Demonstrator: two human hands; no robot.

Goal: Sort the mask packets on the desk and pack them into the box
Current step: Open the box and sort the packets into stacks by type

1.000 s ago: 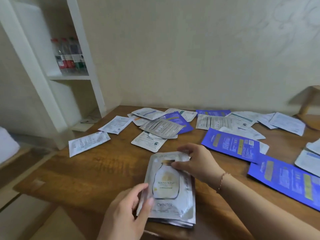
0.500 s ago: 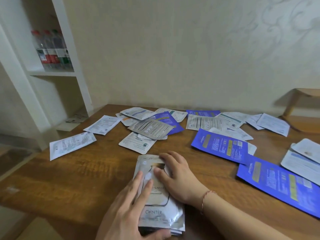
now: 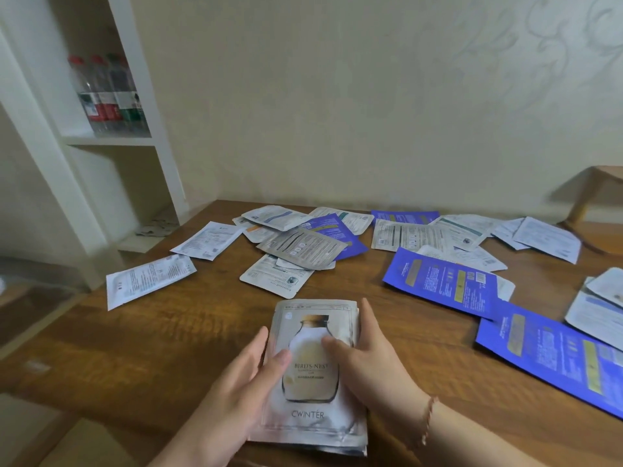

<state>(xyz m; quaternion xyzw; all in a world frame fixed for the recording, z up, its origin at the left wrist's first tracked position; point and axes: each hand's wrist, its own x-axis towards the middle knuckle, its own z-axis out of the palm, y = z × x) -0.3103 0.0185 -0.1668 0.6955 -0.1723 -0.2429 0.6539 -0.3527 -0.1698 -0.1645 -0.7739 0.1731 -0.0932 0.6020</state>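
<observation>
Item: stack of silver bottle-print packets [image 3: 312,375], near desk edge, sorting in hand.

We hold the stack between both hands: left hand [image 3: 236,396] along its left edge with thumb on the face, right hand [image 3: 367,362] cupping the right edge, thumb on top. We judge this the squaring of one sorted kind. Unsorted white packets [image 3: 150,281] and blue packets [image 3: 441,284] lie scattered on the desk [image 3: 168,348]. We see no box; next we must set the stack down and gather another kind.
</observation>
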